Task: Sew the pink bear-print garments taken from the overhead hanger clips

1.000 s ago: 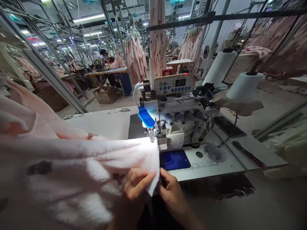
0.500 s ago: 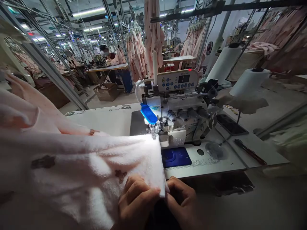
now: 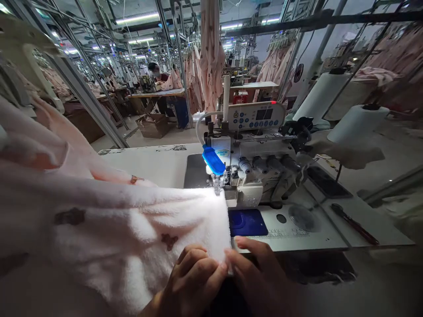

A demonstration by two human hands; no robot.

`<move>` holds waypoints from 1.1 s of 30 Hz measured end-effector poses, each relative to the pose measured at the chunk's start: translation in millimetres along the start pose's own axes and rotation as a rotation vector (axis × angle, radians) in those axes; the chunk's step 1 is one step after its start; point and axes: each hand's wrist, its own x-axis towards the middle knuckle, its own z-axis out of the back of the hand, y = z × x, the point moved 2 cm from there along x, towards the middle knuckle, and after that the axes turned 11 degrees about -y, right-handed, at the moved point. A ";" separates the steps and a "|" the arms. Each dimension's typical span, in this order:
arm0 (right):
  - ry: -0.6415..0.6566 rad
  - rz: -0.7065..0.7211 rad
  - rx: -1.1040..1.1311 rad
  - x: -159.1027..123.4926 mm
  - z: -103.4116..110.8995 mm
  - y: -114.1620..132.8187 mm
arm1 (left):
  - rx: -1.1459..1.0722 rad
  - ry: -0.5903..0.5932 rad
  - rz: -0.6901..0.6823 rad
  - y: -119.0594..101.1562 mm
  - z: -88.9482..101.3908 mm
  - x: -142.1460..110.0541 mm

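Observation:
A fluffy pale pink fabric (image 3: 109, 220) with small brown motifs lies across the sewing table (image 3: 155, 163) and over my lap. Its right edge runs up to the presser foot of the overlock sewing machine (image 3: 254, 171). My left hand (image 3: 193, 281) pinches the near corner of the fabric from the left, fingers curled over the edge. From the right, my right hand (image 3: 261, 277) grips the same corner, fingers closed on it. Both hands sit at the table's front edge, below the blue plate (image 3: 247, 221) of the machine.
Two large white thread cones (image 3: 358, 125) stand right of the machine. A dark tool (image 3: 355, 218) lies on the table's right end. Pink garments (image 3: 211, 53) hang on racks behind. Another person (image 3: 155, 72) sits at a far table, and a cardboard box (image 3: 152, 125) rests on the floor.
The view shifted a little to the left, so the machine sits further right. Both hands slid slightly down and right along the fabric corner, still holding it.

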 end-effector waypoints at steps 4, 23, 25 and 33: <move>0.061 0.206 0.072 11.2 -5.1 -0.5 | 0.055 -0.004 -0.096 13.3 -1.9 10.8; -0.110 0.196 -0.024 32.7 -29.9 -20.4 | 0.139 0.210 -0.074 46.9 -14.1 31.6; -0.118 0.214 -0.031 38.1 -31.7 -24.4 | 0.167 0.231 -0.055 49.4 -16.4 34.2; -0.123 0.280 -0.103 61.7 -38.7 -43.6 | 0.289 0.423 0.033 63.3 -26.2 56.6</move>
